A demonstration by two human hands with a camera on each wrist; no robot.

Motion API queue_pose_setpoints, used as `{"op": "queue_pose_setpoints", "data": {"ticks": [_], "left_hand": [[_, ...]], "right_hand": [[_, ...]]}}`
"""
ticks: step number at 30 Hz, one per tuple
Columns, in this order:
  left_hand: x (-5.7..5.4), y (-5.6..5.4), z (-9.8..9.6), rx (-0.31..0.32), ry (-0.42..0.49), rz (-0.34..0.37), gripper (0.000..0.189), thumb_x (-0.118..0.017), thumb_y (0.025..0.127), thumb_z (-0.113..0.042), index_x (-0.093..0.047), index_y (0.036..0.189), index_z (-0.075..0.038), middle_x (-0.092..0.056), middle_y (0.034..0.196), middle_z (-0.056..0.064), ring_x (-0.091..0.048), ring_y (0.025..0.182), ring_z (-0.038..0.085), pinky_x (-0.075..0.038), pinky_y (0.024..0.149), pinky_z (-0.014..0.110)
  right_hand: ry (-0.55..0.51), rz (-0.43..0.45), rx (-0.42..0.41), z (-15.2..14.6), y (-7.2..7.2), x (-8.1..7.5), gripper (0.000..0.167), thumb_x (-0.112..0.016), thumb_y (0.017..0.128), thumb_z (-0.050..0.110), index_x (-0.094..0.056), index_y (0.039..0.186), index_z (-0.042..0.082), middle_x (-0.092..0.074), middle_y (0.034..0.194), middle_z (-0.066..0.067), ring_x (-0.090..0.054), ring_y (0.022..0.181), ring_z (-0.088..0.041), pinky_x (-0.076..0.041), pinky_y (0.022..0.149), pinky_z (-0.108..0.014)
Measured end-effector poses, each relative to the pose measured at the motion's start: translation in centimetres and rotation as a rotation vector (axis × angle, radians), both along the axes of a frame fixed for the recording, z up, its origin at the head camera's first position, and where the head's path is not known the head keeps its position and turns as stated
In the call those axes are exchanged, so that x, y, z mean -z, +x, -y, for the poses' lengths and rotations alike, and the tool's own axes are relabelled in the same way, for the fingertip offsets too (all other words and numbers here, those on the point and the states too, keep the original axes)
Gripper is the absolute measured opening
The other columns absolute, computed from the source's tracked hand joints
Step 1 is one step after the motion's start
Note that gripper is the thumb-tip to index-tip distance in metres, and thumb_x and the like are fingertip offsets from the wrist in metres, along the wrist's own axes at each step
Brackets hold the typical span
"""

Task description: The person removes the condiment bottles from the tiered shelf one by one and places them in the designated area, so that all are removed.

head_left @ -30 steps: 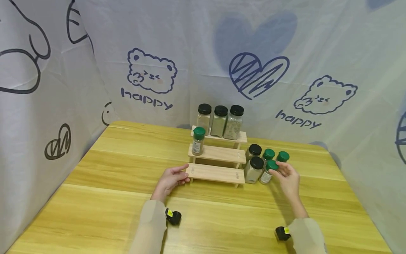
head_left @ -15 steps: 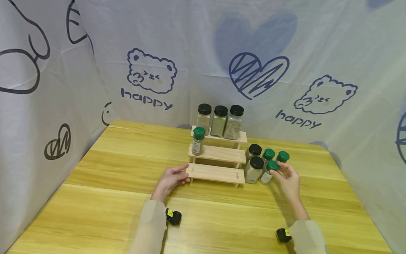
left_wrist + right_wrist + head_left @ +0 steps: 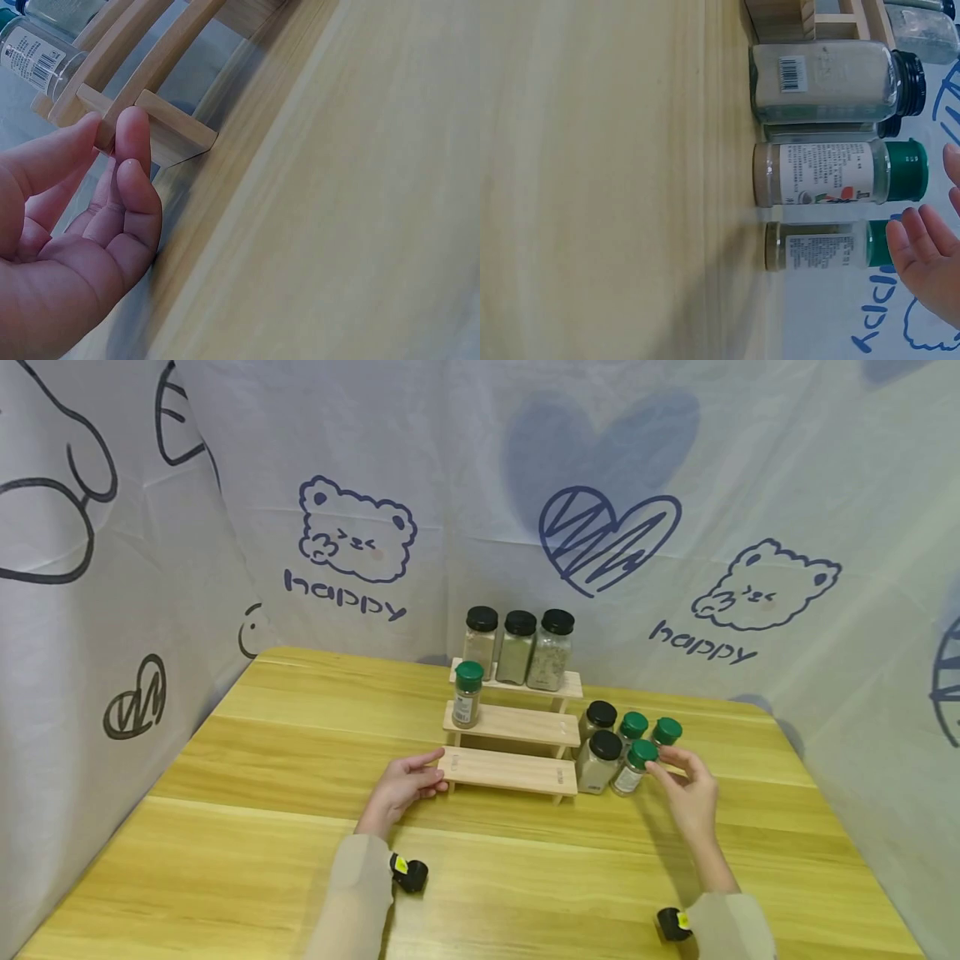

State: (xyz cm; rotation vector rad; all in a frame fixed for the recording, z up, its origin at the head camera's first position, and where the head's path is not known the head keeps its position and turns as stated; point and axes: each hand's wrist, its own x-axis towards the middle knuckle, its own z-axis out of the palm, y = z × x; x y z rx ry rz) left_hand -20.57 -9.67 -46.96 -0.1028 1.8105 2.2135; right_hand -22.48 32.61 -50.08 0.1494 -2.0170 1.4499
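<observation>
Centre: left grip pinches pale wooden three-tier rack. Right of centre: right grip, loosely parted, empty, beside front green-capped clear jar; a misjudged closure could topple it.

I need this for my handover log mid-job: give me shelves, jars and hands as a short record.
Left hand: pinches the left end of the bottom shelf
Right hand: beside the lid of the front green-lidded jar, fingers not closed around it; contact unclear
Top shelf: three black-lidded jars
Middle shelf: one green-lidded jar, left end
Table, right of the bottom shelf: two black-lidded jars, three green-lidded jars including the front one
</observation>
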Motion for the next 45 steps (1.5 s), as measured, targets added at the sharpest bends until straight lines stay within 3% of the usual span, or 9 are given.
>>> {"op": "queue_pose_setpoints", "data": {"ticks": [7, 14, 16, 23, 31, 34, 38, 40, 45], "left_hand": [[0.0, 0.0, 0.0, -0.001, -0.001, 0.0, 0.043, -0.054, 0.084, 0.007, -0.045, 0.127, 0.004, -0.062, 0.08, 0.007, -0.06, 0.065, 0.012, -0.047, 0.058, 0.02], [0.0, -0.1, -0.1, -0.012, -0.005, 0.003, 0.043, -0.054, 0.084, 0.007, -0.046, 0.126, 0.005, -0.062, 0.079, 0.007, -0.06, 0.065, 0.012, -0.047, 0.058, 0.021], [-0.1, -0.1, -0.1, -0.013, -0.006, 0.005, 0.043, -0.054, 0.084, 0.007, -0.046, 0.126, 0.004, -0.062, 0.08, 0.007, -0.06, 0.065, 0.013, -0.047, 0.058, 0.021], [-0.2, -0.1, -0.1, -0.009, -0.002, 0.004, 0.043, -0.053, 0.084, 0.007, -0.045, 0.126, 0.004, -0.061, 0.08, 0.006, -0.06, 0.064, 0.012, -0.047, 0.058, 0.02], [-0.1, -0.2, -0.1, -0.013, -0.003, 0.005, 0.042, -0.054, 0.085, 0.007, -0.046, 0.126, 0.004, -0.062, 0.08, 0.007, -0.06, 0.064, 0.012, -0.047, 0.058, 0.02], [-0.1, -0.2, -0.1, -0.015, -0.003, 0.004, 0.042, -0.054, 0.084, 0.007, -0.047, 0.126, 0.004, -0.062, 0.08, 0.007, -0.06, 0.065, 0.013, -0.047, 0.057, 0.021], [0.0, -0.2, -0.1, -0.013, -0.003, 0.003, 0.043, -0.055, 0.084, 0.006, -0.047, 0.125, 0.004, -0.062, 0.081, 0.008, -0.06, 0.065, 0.013, -0.047, 0.058, 0.021], [0.0, -0.1, -0.1, -0.012, -0.006, 0.004, 0.043, -0.055, 0.083, 0.006, -0.047, 0.125, 0.004, -0.062, 0.082, 0.009, -0.06, 0.066, 0.014, -0.047, 0.058, 0.021], [0.1, 0.0, -0.1, -0.009, -0.01, 0.0, 0.042, -0.055, 0.084, 0.006, -0.047, 0.125, 0.004, -0.062, 0.082, 0.009, -0.06, 0.066, 0.013, -0.046, 0.057, 0.021]], "right_hand": [[0.065, -0.015, 0.052, -0.5, -0.3, 0.6, 0.029, -0.074, 0.074, 0.011, -0.064, 0.101, 0.007, -0.064, 0.095, -0.007, -0.059, 0.083, -0.009, -0.046, 0.065, -0.013], [-0.139, -0.122, -0.167, 2.6, 2.4, -3.7, 0.024, -0.073, 0.072, 0.002, -0.065, 0.094, 0.0, -0.065, 0.088, -0.009, -0.059, 0.078, -0.008, -0.045, 0.062, -0.013], [-0.151, -0.143, -0.212, 2.8, 2.5, -3.8, 0.023, -0.073, 0.071, 0.0, -0.065, 0.093, 0.0, -0.065, 0.088, -0.008, -0.06, 0.078, -0.009, -0.046, 0.062, -0.014], [0.045, -0.097, -0.082, 1.8, 0.2, 0.2, 0.023, -0.071, 0.074, 0.002, -0.065, 0.096, 0.005, -0.065, 0.092, -0.009, -0.062, 0.077, -0.013, -0.048, 0.063, -0.016], [0.003, -0.107, -0.199, 3.8, 0.2, 0.2, 0.023, -0.068, 0.077, 0.001, -0.064, 0.099, 0.005, -0.064, 0.091, -0.012, -0.062, 0.078, -0.017, -0.049, 0.063, -0.019], [-0.023, -0.117, -0.248, 6.1, 1.9, -2.9, 0.019, -0.066, 0.077, -0.004, -0.063, 0.096, -0.002, -0.064, 0.089, -0.016, -0.062, 0.077, -0.015, -0.048, 0.062, -0.018], [-0.042, -0.157, -0.313, 8.3, 3.1, -5.2, 0.016, -0.063, 0.078, -0.007, -0.062, 0.094, -0.004, -0.065, 0.087, -0.012, -0.061, 0.076, -0.011, -0.047, 0.06, -0.015], [-0.061, -0.171, -0.338, 8.7, 2.9, -5.0, 0.016, -0.064, 0.078, -0.006, -0.063, 0.093, -0.003, -0.065, 0.087, -0.009, -0.061, 0.076, -0.01, -0.046, 0.06, -0.014], [-0.083, -0.117, -0.33, 11.6, 4.7, -8.1, 0.014, -0.063, 0.077, -0.009, -0.058, 0.089, -0.013, -0.064, 0.085, -0.014, -0.06, 0.074, -0.01, -0.047, 0.062, -0.014]]}}
